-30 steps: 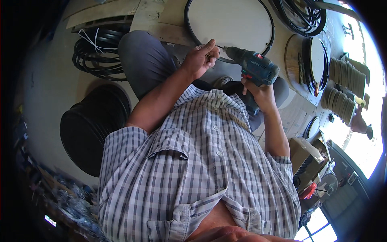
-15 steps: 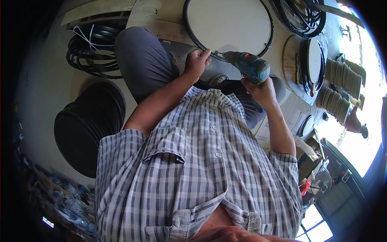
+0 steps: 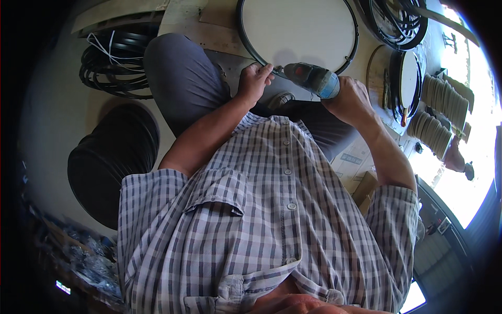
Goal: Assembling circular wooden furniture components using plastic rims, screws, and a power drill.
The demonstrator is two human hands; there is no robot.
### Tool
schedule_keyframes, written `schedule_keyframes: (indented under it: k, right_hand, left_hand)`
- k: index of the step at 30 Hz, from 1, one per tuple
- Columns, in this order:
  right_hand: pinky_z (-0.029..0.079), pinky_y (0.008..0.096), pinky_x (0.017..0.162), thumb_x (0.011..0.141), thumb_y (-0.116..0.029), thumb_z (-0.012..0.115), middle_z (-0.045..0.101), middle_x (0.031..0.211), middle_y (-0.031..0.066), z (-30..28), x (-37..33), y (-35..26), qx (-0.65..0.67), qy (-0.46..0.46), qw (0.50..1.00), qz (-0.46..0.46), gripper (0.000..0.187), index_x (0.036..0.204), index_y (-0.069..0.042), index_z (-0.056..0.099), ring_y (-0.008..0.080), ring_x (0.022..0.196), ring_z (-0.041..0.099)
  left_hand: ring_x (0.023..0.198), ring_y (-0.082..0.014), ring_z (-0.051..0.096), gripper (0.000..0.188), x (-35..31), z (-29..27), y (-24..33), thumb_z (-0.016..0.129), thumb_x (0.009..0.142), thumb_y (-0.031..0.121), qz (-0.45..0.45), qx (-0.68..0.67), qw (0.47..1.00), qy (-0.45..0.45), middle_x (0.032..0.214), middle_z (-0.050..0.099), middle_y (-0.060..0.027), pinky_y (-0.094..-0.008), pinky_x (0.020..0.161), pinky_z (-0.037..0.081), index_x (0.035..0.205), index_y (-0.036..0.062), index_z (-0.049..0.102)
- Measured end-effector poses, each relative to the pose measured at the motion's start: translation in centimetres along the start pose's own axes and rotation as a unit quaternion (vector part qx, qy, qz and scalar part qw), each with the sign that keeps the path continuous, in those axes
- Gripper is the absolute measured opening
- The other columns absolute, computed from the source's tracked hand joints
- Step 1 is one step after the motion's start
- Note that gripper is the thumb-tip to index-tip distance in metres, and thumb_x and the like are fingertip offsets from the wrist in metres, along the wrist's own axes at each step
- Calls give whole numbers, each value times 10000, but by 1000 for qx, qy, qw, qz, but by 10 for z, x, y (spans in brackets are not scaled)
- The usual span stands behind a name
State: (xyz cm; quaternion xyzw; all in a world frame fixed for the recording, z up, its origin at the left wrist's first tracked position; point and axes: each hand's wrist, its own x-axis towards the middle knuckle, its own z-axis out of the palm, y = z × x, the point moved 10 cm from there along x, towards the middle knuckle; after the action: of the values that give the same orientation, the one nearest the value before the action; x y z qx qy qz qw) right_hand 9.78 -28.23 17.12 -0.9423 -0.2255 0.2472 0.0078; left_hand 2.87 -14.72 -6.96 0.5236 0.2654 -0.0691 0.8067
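Observation:
A large round pale disc (image 3: pixel 298 34) with a black band (image 3: pixel 247 39) round its edge lies on the worktable in front of me. My left hand (image 3: pixel 254 82) is closed at the near left part of that band, thumb and fingertips pinching the rim. Gripped in my right hand (image 3: pixel 351 100) is a blue and black cordless drill (image 3: pixel 312 78), tilted so its nose points left at the rim beside my left fingertips. The drill's handle is hidden by my hand, and its tip is too small to make out clearly.
Coils of black banding (image 3: pixel 112 65) tied with white string lie at the left, above a tall stack of black round pieces (image 3: pixel 112 162). More black hoops (image 3: pixel 395 23) are at the far right. Stacks of pale round boards (image 3: pixel 444 99) stand beyond them.
My right wrist and elbow have swung outward to the right, and the drill has rolled over, its body now lower and nearer the rim. My left hand has hardly moved.

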Motion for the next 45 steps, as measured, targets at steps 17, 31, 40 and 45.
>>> schedule_keyframes:
  k: [17, 31, 40, 45]
  right_hand:
    - [505, 289, 747, 816, -17, 728, 681, 908, 32, 113, -59, 31, 440, 147, 885, 39, 249, 1060, -20, 676, 133, 828, 621]
    - [511, 284, 638, 808, 28, 720, 677, 894, 67, 117, -64, 13, 525, 120, 843, 12, 317, 1108, -1, 623, 129, 695, 622]
    - [479, 252, 556, 825, 43, 687, 647, 856, 33, 114, -67, 8, 683, 125, 719, 31, 272, 1081, 3, 603, 92, 631, 596]
    - [505, 267, 562, 834, 78, 671, 657, 930, 70, 117, -68, 10, 686, 123, 716, 20, 259, 1078, 21, 607, 116, 639, 612]
  left_hand:
    - [1103, -299, 663, 211, -10, -25, -7, 435, 1002, 27, -70, -231, 970, -41, 1145, 650, -165, -406, 971, 535, 1181, -26, 534]
    - [828, -175, 663, 189, -26, -22, 12, 519, 1043, 159, -93, -194, 971, -103, 1022, 700, -109, -292, 726, 520, 1182, 58, 596]
    - [567, -60, 405, 200, -29, 15, 29, 625, 1006, 249, -141, -311, 926, -163, 791, 604, -14, -223, 519, 339, 1017, 56, 678]
    - [572, -57, 415, 214, -30, 23, 33, 626, 1004, 265, -154, -329, 917, -163, 775, 593, 4, -221, 523, 340, 1010, 55, 663]
